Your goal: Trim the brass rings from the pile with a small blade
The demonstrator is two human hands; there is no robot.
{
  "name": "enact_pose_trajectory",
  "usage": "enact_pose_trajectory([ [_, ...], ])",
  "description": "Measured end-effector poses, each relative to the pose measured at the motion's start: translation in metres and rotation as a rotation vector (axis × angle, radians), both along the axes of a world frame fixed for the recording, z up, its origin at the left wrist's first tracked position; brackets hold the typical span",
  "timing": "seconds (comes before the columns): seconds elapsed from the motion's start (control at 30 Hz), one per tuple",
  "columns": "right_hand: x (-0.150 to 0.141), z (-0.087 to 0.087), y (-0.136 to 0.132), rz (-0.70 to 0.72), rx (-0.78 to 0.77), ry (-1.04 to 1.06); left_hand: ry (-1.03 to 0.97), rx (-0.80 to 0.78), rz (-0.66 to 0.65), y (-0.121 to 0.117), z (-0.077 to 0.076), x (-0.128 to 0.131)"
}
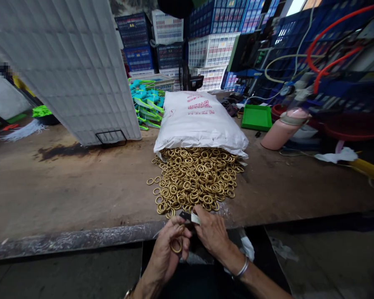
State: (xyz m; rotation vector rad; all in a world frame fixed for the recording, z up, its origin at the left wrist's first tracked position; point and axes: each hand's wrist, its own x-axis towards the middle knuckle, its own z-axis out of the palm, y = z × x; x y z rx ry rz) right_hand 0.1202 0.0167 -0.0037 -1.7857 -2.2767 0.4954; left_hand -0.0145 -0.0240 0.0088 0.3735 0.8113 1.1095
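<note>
At the table's front edge, my left hand [170, 243] has its fingers curled around a gold ring [176, 252]. Its fingertips reach up to a small flat piece [185, 215], dark at one end and pale at the other. My right hand [212, 231] pinches the pale end of that piece between thumb and fingers; its exact kind cannot be made out. Just beyond both hands lies a heap of gold rings [199, 178]. The rings spill from the open mouth of a white woven sack [199, 120] with red print.
A tall pale ribbed panel [96, 74] stands at the left of the wooden table [96, 191]. Turquoise and green plastic pieces [146, 101] lie behind the sack. To the right are a green tray [257, 117] and a pink bottle [282, 131]. Stacked crates [210, 50] fill the back.
</note>
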Motion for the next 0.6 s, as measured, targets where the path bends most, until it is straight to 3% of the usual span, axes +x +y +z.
enact_pose_trajectory([
  [0.17,-0.002,0.003,0.001,-0.002,-0.013,-0.030,-0.092,-0.097,0.026,0.003,0.001,-0.004],
  [0.27,0.001,0.000,0.004,-0.008,-0.024,0.041,-0.038,-0.108,0.046,0.005,0.000,-0.002],
  [0.47,0.014,0.006,0.014,-0.005,-0.178,0.522,0.334,0.059,0.066,0.018,-0.001,0.006],
  [0.6,0.017,0.016,0.013,-0.005,-0.378,0.838,0.530,0.152,-0.012,0.028,0.005,0.011],
])
